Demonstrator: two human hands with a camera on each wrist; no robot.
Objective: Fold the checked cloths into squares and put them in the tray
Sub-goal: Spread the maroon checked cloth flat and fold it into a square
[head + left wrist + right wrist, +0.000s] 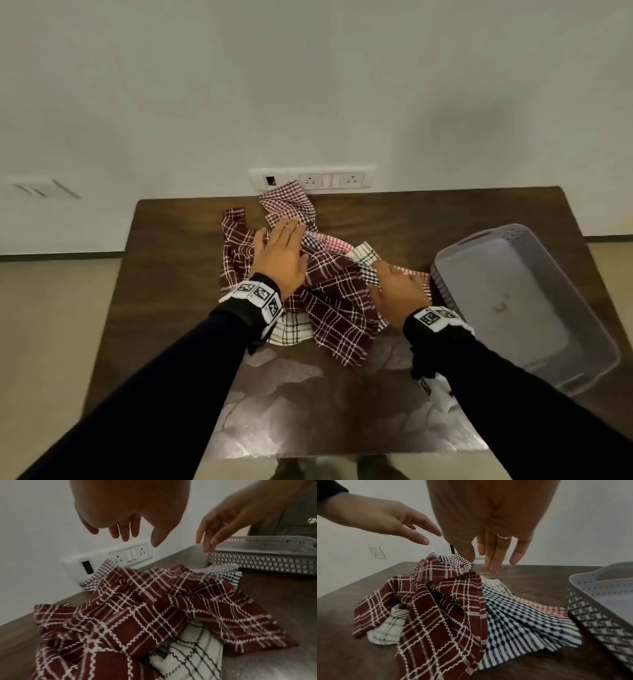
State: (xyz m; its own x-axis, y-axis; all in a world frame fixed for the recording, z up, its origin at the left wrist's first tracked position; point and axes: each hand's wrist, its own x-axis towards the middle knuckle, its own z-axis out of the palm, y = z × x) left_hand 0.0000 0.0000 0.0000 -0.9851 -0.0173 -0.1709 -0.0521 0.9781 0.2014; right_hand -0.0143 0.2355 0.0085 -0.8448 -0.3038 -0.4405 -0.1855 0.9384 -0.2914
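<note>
A heap of checked cloths lies mid-table. A maroon plaid cloth is on top. Under it are a white cloth with black lines, a black-and-white small-check cloth and a red-and-white one. My left hand hovers over the heap's left part, fingers straight, holding nothing. My right hand hangs over the heap's right side with its fingers pointing down, empty too. The grey perforated tray stands to the right with nothing in it.
The dark wooden table stands against a white wall with a socket panel just behind the heap. A glossy patterned sheet covers the table's near part. Beyond the table's left and right edges is floor.
</note>
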